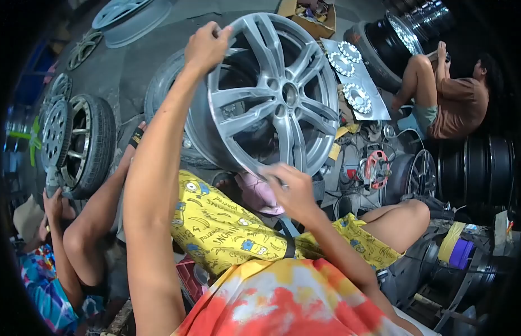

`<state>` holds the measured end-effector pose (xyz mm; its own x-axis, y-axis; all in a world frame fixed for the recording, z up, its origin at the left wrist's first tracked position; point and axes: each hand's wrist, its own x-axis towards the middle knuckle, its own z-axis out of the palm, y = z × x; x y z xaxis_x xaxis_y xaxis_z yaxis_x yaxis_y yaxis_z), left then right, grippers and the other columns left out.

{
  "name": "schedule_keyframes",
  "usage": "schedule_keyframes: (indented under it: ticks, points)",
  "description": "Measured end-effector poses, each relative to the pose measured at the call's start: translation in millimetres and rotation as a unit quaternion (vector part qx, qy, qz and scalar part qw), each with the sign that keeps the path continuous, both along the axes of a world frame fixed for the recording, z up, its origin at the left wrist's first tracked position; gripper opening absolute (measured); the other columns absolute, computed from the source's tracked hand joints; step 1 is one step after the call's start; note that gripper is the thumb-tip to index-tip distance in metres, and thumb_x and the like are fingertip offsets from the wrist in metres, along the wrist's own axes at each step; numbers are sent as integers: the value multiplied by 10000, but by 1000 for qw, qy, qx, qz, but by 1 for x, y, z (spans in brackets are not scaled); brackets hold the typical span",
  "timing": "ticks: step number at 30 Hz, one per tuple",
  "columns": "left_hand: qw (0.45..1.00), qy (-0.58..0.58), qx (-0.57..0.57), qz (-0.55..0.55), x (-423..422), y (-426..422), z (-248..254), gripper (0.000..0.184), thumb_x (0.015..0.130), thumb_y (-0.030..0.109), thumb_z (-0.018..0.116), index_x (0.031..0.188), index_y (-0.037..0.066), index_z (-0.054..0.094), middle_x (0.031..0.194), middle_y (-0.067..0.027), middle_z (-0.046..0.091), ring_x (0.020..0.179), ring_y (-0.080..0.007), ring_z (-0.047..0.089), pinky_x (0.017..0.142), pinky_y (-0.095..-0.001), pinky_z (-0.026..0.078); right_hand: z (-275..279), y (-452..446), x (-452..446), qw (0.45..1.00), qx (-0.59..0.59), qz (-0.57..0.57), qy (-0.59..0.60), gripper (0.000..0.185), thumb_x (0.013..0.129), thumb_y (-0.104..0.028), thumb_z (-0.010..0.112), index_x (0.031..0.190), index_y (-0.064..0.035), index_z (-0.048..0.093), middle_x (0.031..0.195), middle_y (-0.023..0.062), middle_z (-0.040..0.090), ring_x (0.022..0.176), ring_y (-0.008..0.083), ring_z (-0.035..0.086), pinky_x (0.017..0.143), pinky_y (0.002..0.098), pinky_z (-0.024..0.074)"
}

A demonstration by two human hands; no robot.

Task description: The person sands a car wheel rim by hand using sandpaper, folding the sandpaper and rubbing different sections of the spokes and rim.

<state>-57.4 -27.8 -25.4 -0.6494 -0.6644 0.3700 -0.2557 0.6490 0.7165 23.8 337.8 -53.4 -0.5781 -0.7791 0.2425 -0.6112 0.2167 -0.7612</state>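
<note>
A grey multi-spoke alloy wheel rim (245, 119) stands tilted in front of me, its face turned toward me. My left hand (207, 46) is closed around the rim's upper left edge. At the lower edge, my right hand (293, 191) has its fingers bent together against the rim's lip. Motion blurs those fingertips, and whatever they may pinch is too small to make out. Behind and under the rim lies a tire (159, 84). A pink cloth (254, 190) hangs just below the rim, by my knees.
At left, a person (33, 224) sits by a tired wheel (103, 134). Another person (459, 103) sits at right near black rims (473, 168). A board (370, 101) carries round metal parts. Cables and a red-framed reel (377, 169) lie right of the rim. A cardboard box (316, 25) stands behind.
</note>
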Motion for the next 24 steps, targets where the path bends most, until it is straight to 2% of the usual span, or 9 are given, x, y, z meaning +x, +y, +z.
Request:
schedule_keyframes:
  ticks: [1, 2, 3, 6, 8, 9, 12, 19, 24]
  points:
    - [1000, -2, 3, -5, 0, 1, 1, 554, 963, 542, 646, 865, -3, 637, 780, -192, 670, 733, -350, 626, 709, -455, 490, 8, 28, -6, 993, 101, -1, -53, 171, 883, -44, 703, 1044, -54, 759, 1015, 106, 747, 923, 307, 730, 808, 391, 573]
    - [1000, -22, 12, -9, 1, -1, 5, 519, 956, 526, 638, 883, 13, 658, 835, -193, 704, 818, -383, 664, 753, -476, 506, 9, 54, -15, 986, 167, 26, 9, 181, 881, 1, 713, 1049, -34, 771, 1019, 136, 764, 922, 288, 750, 806, 334, 572]
    - [999, -43, 20, -14, 3, -1, 8, 486, 949, 509, 631, 901, 28, 678, 890, -195, 738, 903, -415, 702, 797, -497, 522, 10, 73, -19, 985, 168, 25, 5, 181, 881, 1, 713, 1049, -34, 771, 1019, 136, 764, 922, 288, 750, 806, 334, 572]
    - [999, -48, 12, -9, 5, -2, 8, 516, 951, 532, 629, 872, 23, 659, 860, -193, 724, 879, -404, 693, 790, -480, 515, 9, 91, -21, 985, 143, -52, -78, 199, 876, -1, 713, 1065, -36, 766, 1037, 141, 765, 957, 304, 744, 841, 343, 572]
    - [999, -50, -1, -12, 3, -4, 7, 532, 956, 543, 622, 863, 20, 646, 849, -195, 715, 872, -405, 686, 785, -477, 511, 0, 73, -16, 996, 43, -76, -16, 217, 866, 15, 703, 1067, -38, 767, 1045, 143, 766, 968, 311, 742, 867, 369, 576]
    - [999, -52, -7, -14, 4, -5, 6, 532, 956, 543, 622, 863, 20, 646, 849, -195, 715, 872, -405, 686, 785, -477, 511, -6, 68, -10, 996, 38, -78, -18, 217, 866, 15, 703, 1067, -38, 767, 1045, 143, 766, 968, 311, 742, 867, 369, 576]
    - [999, -52, -1, -3, 3, -6, 7, 535, 958, 543, 619, 873, 16, 650, 855, -196, 716, 871, -407, 686, 786, -478, 511, -28, 60, 13, 990, 25, -21, 138, 209, 860, 31, 671, 1046, -29, 745, 1109, 125, 761, 1019, 295, 744, 916, 416, 591]
    - [999, -52, -7, 0, 8, -6, 10, 525, 955, 525, 643, 894, 4, 667, 824, -198, 700, 802, -358, 673, 760, -443, 509, -24, -1, 20, 994, -100, -8, 52, 271, 875, 54, 659, 1128, -23, 714, 1176, 141, 752, 1111, 299, 730, 998, 429, 580]
    - [999, -45, -19, -6, 6, -11, 9, 519, 957, 506, 649, 889, -9, 656, 799, -198, 681, 762, -347, 643, 743, -436, 500, -56, 66, 14, 997, -18, -12, 77, 258, 923, 28, 623, 1162, -41, 689, 1172, 119, 756, 1142, 300, 722, 1051, 453, 548]
